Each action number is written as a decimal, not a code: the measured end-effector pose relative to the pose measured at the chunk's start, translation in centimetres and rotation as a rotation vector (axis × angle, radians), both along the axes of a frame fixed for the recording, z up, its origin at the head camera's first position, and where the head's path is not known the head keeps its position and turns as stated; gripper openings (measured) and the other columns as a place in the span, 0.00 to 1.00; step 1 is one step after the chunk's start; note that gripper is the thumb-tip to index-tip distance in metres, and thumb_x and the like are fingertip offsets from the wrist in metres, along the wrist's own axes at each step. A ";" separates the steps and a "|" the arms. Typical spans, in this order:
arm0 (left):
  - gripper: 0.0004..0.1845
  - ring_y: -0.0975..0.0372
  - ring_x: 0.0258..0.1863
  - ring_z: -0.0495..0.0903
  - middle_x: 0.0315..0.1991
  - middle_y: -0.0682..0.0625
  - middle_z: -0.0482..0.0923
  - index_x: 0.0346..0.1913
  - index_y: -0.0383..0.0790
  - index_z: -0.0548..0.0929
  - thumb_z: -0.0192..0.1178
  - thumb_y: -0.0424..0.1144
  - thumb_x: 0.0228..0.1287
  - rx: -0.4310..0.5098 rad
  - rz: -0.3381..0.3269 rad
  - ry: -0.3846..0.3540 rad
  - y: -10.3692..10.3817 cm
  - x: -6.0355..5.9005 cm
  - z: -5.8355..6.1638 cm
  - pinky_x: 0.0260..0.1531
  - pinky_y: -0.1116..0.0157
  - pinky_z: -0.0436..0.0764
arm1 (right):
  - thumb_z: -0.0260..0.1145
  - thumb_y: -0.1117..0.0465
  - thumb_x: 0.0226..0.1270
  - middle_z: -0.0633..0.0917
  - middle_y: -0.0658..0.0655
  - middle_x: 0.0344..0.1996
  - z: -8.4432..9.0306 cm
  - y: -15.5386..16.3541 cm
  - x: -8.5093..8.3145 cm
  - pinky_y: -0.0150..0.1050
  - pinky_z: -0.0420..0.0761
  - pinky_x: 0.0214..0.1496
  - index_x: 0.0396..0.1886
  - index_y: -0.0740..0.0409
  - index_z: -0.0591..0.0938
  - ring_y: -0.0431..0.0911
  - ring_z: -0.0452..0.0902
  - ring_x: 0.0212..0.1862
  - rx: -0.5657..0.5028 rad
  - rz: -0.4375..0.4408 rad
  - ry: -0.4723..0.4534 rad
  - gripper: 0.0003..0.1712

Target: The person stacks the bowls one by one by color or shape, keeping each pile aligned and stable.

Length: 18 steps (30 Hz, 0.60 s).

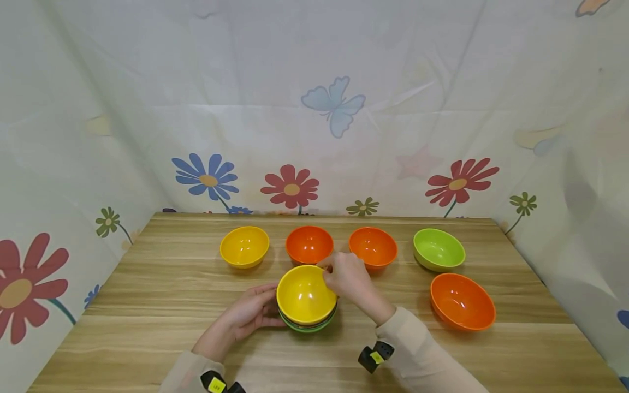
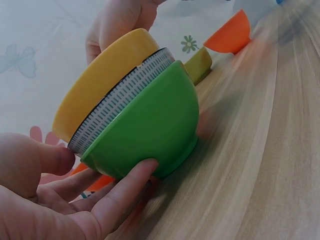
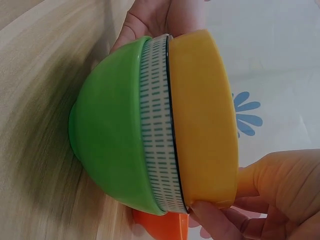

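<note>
Centre frame: left hand (image 1: pixel 248 316) cups green bowl (image 2: pixel 150 127), steadying stack; right hand (image 1: pixel 346 275) pinches yellow bowl (image 1: pixel 304 295) rim.

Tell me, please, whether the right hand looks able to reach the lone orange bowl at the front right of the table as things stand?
Probably yes: nothing stands between the right hand and that orange bowl, only bare table. The hand is busy, though, pinching the yellow bowl.
</note>
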<state>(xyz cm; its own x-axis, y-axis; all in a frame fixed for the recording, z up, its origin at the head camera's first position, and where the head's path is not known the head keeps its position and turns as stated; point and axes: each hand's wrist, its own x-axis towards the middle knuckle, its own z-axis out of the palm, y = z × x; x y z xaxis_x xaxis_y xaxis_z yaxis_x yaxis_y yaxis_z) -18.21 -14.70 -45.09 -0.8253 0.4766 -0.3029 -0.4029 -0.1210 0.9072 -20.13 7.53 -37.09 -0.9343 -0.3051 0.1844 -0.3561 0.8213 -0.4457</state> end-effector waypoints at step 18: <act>0.25 0.57 0.47 0.78 0.53 0.43 0.76 0.65 0.32 0.64 0.45 0.43 0.71 0.000 -0.002 0.002 0.0 0.0 -0.1 0.47 0.50 0.78 | 0.64 0.69 0.50 0.84 0.53 0.25 -0.3 0.0 0.0 0.27 0.61 0.14 0.33 0.56 0.88 0.40 0.64 0.15 0.007 -0.021 0.022 0.11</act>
